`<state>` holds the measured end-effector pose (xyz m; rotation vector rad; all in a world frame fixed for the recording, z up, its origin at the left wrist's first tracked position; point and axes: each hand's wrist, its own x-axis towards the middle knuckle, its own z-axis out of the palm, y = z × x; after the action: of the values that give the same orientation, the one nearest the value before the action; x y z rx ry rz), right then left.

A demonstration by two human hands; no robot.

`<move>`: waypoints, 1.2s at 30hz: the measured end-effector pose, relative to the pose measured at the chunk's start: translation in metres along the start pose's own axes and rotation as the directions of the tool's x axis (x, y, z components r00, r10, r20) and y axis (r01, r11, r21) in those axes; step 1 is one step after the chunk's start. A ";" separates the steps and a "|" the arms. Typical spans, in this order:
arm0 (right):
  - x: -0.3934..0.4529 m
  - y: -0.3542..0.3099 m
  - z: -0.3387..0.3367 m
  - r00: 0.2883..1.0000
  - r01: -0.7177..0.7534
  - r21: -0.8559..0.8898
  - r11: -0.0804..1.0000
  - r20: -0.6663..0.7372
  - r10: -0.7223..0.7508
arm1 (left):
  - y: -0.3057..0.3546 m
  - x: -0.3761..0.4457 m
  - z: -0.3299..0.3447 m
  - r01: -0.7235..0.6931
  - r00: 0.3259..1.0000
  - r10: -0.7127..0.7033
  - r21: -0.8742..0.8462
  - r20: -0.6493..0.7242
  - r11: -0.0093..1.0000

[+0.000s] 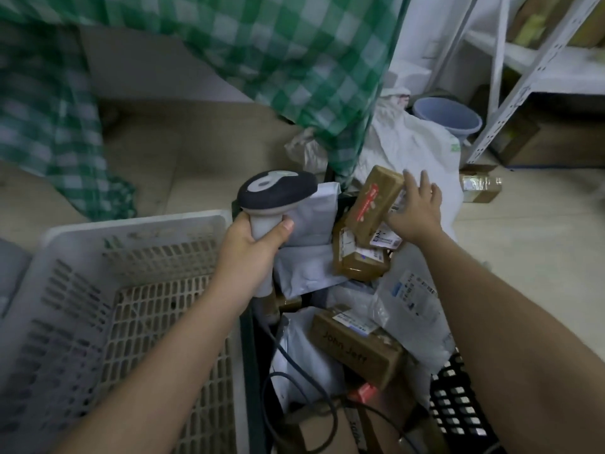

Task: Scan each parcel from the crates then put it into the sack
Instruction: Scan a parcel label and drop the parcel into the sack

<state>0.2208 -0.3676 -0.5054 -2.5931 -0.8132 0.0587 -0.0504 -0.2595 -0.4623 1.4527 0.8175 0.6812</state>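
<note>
My left hand (253, 239) grips the pale handle of a barcode scanner (275, 194) with a dark head, its cable trailing down over the parcels. My right hand (417, 208) holds a long brown box parcel (373, 199) with a red stripe, tilted up above the pile; the fingers lie fairly straight along its right side. Beneath it, a dark crate (458, 401) holds several parcels: brown boxes (355, 347), grey mailer bags (307, 270) and a clear bag (409, 306). The green-checked sack (294, 60) hangs open beyond the crate.
A white plastic crate (114, 309) stands at the left with nothing in it. A white bag (412, 145), a blue bucket (447, 116) and a small taped box (479, 185) lie on the floor at the right. Metal shelving (530, 77) stands at the far right.
</note>
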 end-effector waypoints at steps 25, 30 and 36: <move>-0.160 -0.051 -0.110 0.949 -0.235 0.713 0.661 0.314 -0.001 | 0.055 -0.122 -0.053 0.036 0.999 -0.038 -0.078 -0.034 0.996; -0.199 -0.081 -0.135 0.941 -0.185 0.727 0.662 0.326 -0.094 | 0.075 -0.158 -0.069 0.000 1.000 -0.001 -0.037 -0.029 0.999; -0.223 -0.106 -0.159 0.949 -0.173 0.777 0.606 0.296 -0.108 | 0.097 -0.189 -0.079 -0.057 0.998 0.057 -0.036 0.003 0.998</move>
<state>0.0052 -0.4725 -0.3361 -1.7292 -0.6261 0.7100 -0.2153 -0.3660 -0.3487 1.4493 0.7593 0.7319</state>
